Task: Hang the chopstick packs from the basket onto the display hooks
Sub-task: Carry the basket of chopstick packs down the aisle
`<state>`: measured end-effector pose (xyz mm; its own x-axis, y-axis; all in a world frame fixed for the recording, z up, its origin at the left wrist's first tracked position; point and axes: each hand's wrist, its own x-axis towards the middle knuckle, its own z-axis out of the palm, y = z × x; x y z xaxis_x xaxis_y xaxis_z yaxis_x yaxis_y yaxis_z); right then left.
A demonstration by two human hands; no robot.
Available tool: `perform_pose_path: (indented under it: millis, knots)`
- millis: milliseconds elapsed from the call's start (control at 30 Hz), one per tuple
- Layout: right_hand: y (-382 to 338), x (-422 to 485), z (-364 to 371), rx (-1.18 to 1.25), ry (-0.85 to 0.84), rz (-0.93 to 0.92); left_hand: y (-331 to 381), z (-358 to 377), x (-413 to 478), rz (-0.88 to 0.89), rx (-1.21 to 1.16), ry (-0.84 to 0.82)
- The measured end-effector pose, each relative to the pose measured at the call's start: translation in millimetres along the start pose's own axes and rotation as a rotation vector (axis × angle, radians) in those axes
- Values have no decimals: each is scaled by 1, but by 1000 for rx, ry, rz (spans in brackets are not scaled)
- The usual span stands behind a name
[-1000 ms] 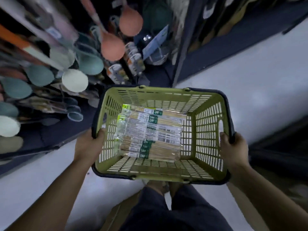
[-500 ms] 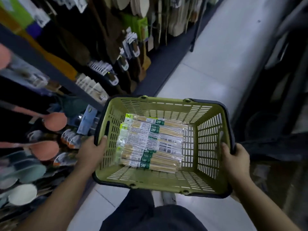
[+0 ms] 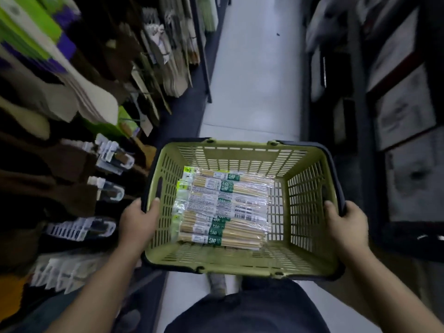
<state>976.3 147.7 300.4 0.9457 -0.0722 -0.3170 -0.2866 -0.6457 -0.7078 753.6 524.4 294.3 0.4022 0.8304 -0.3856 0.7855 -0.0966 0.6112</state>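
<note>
I carry a green slotted basket (image 3: 242, 157) with a dark rim at waist height over the aisle floor. My left hand (image 3: 138, 222) grips its left rim, thumb inside the wall. My right hand (image 3: 346, 227) grips the right rim the same way. Several clear chopstick packs (image 3: 223, 207) with green labels lie flat, side by side, on the basket's bottom. The display hooks (image 3: 110, 155) stick out of the shelving on the left, loaded with carded goods.
Shelving on the left (image 3: 72, 97) holds wooden spatulas, boards and packaged utensils. Dark shelving with framed items (image 3: 403, 116) lines the right. A pale tiled aisle (image 3: 252, 80) runs ahead between them. My legs and one shoe (image 3: 216, 283) show below the basket.
My view has swung from the coloured spoons and ladles to looking down the aisle; the shelf goods slid past on the left. Both hands keep the same hold on the basket.
</note>
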Motion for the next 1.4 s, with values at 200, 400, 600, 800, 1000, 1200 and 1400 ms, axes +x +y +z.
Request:
perform_pose_path:
  millis: [200,400,600,800,1000,1200,1400]
  knots:
    - [-57,108,18,9,73,6,103,34,103,61,49,-13]
    - [-123,231,23,-10,75,-5,217,70,187,102,102,10]
    - [-194,346,32,-18,90,2,322,102,278,134,87,5]
    - [-268,471,63,-52,99,23,412,142,391,138,67,-18]
    - [-346,590,87,-75,131,44,510,175,502,129,59,-60]
    - [-419,712,105,-71,140,36,619,205,599,120,79,-49]
    - [-494,843,127,-42,128,-7,727,240,687,99,115,-15]
